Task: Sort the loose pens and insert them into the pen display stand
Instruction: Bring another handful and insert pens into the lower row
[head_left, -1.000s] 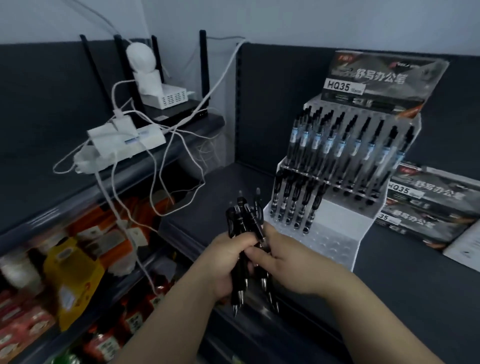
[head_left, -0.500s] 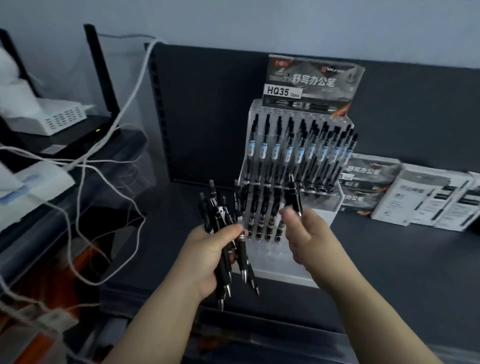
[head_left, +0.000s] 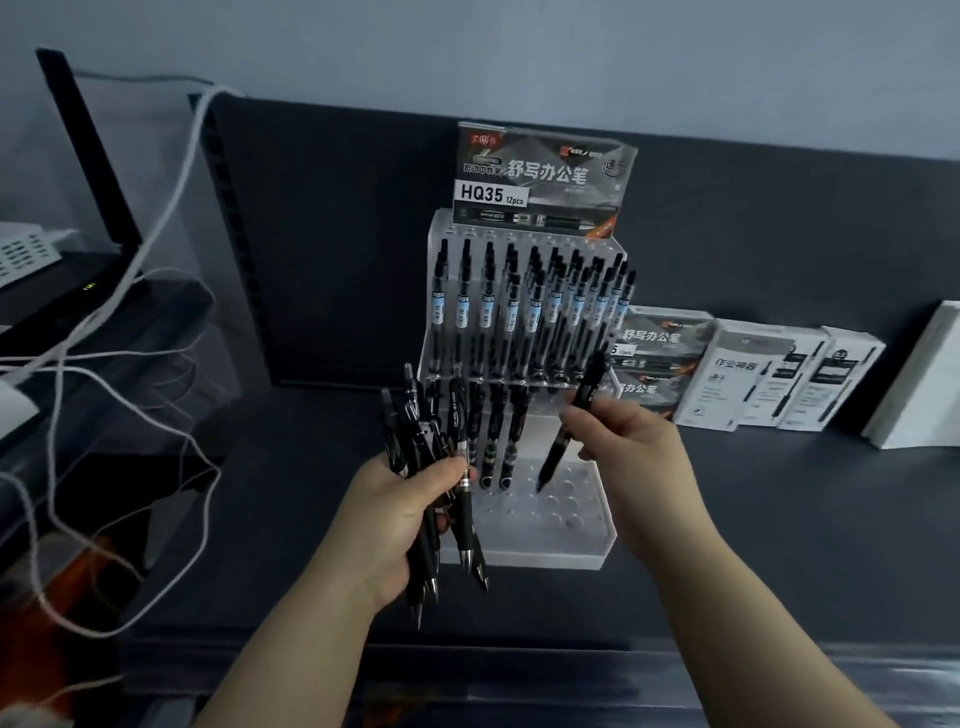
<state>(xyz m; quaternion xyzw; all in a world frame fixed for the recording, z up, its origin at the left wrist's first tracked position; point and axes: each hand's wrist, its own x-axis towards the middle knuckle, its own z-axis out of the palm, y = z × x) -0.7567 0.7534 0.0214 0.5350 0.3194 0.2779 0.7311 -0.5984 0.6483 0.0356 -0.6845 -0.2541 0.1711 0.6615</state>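
My left hand (head_left: 400, 519) curls tight round a bundle of black pens (head_left: 460, 415), tips down, at eight o'clock of the pen display stand (head_left: 561, 548). My right hand (head_left: 628, 441) pinches a single pen (head_left: 555, 454), tilted with its tip toward seven o'clock, just above the bare holes of the stand's front tier

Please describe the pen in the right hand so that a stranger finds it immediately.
Find the clear pen display stand on the dark shelf. Before its lower tier, the right hand pinches one black pen, tilted, tip down above empty holes. Unlike the bundle in the left hand, it is alone.
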